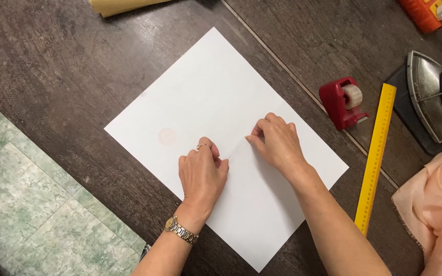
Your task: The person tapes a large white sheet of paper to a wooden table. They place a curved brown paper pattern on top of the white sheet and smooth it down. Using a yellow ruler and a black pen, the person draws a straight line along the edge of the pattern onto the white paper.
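Broadly, a dark wooden surface (78,66) carries a large white paper sheet (205,97) lying askew at the centre. Over toward three o'clock sit an iron (433,97), a peach cloth (431,199), a yellow ruler (375,158) and a red tape dispenser (341,102). The left hand (200,176) and right hand (278,143) rest on the sheet, fingers pinched nearly closed on a clear tape strip (236,149) stretched between them, seemingly to keep it taut and flat.

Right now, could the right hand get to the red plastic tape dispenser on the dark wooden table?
Probably yes. The right hand rests on the white paper sheet, and only bare dark wooden table lies between it and the red plastic tape dispenser. The yellow ruler sits farther out.
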